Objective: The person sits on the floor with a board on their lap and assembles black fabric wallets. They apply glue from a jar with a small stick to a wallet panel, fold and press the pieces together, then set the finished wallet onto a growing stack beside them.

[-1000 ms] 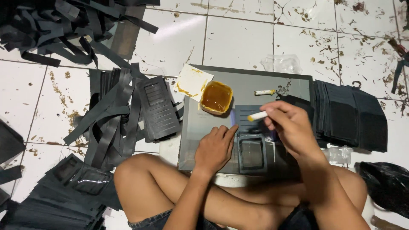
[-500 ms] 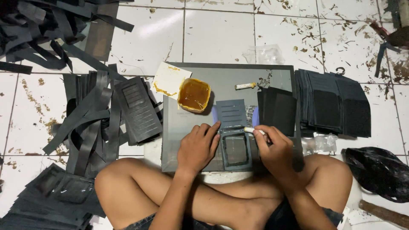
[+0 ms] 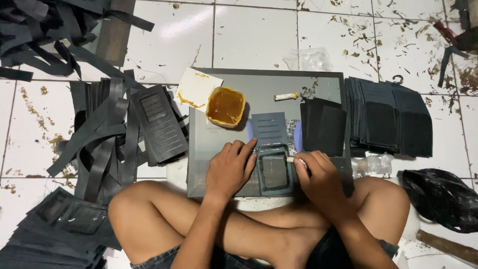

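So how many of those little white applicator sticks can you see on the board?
2. One white stick lies loose near the board's far edge, right of the glue tub. The other is in the right hand, touching the framed piece. Others may be hidden.

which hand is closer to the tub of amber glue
Left. The left hand lies just below the tub of amber glue; the right hand sits farther off, lower right.

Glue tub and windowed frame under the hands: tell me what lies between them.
Head view: a ribbed dark panel lies between the glue tub and windowed frame.
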